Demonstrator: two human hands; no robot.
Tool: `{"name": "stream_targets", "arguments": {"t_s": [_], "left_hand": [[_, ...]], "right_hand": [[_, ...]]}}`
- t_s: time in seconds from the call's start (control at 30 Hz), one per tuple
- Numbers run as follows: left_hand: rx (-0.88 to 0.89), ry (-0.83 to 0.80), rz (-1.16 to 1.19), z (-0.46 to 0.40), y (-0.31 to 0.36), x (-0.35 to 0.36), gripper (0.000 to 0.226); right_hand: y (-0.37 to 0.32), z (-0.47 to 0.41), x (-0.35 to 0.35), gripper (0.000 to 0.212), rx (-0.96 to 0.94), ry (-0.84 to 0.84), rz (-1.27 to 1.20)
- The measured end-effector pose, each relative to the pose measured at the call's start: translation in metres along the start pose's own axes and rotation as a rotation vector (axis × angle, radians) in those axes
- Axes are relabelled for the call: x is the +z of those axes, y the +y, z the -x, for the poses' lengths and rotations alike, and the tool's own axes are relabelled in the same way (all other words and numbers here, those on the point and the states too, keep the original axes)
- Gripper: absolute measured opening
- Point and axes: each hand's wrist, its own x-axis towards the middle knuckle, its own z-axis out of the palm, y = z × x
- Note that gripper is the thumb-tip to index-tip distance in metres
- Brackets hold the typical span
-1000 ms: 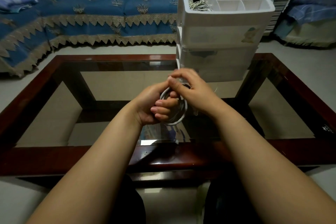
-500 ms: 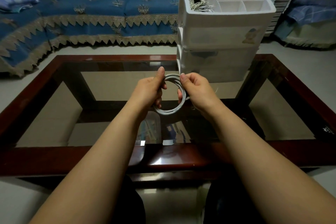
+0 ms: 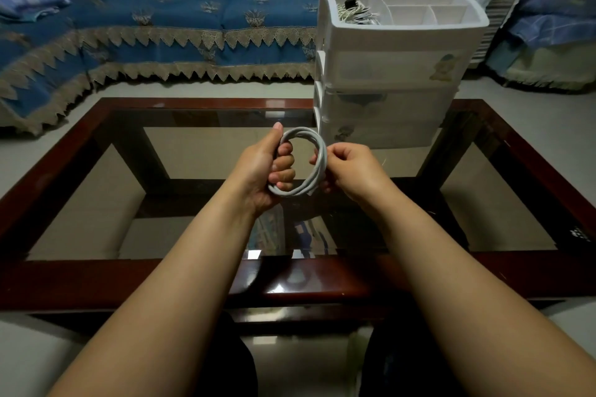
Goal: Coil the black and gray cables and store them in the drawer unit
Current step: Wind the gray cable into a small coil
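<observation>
L hand [image 3: 261, 167] fingers curled round gray cable [image 3: 317, 156] coil, held above glass table [image 3: 135, 280]. R hand [image 3: 350, 167] pinches coil's right side. Behind: white drawer unit [image 3: 387, 74] on table, top tray holds coiled cable [image 3: 354, 11], colour unclear, poss. black plug.

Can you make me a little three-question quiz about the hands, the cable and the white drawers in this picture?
1. True or false: the left hand and the right hand both hold the coiled gray cable.
2. Where is the coil? A) lying on the glass-topped wooden coffee table B) held up above it C) inside a drawer
3. Fill in: in the white plastic drawer unit, the open top tray's left compartment holds a bundle of pale ____.

Key: 1 true; 2 B; 3 cables.
</observation>
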Motion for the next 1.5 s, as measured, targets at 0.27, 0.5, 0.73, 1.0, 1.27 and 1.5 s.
{"name": "stream_targets", "arguments": {"t_s": [0.27,0.5,0.73,1.0,1.27,1.5], "left_hand": [[0.172,0.273,-0.499,-0.008,-0.011,0.008,0.048],[0.436,0.395,-0.795,-0.016,-0.012,-0.003,0.049],[0.465,0.402,-0.82,-0.018,-0.01,-0.008,0.049],[0.401,0.413,-0.858,-0.021,-0.01,-0.005,0.047],[-0.096,0.075,-0.295,-0.02,-0.011,-0.016,0.051],[-0.093,0.004,-0.349,-0.019,-0.011,-0.011,0.042]], "right_hand": [[0.002,0.0,0.011,0.031,0.217,-0.069,-0.552],[-0.001,0.001,0.008,0.048,0.386,-0.256,-0.678],[-0.002,0.001,0.01,0.026,0.215,-0.232,-0.358],[0.002,0.001,0.006,0.013,0.095,-0.071,0.283],[0.008,-0.007,-0.008,0.019,0.194,-0.149,0.28],[0.034,-0.048,-0.042,0.037,0.092,0.082,0.446]]}}
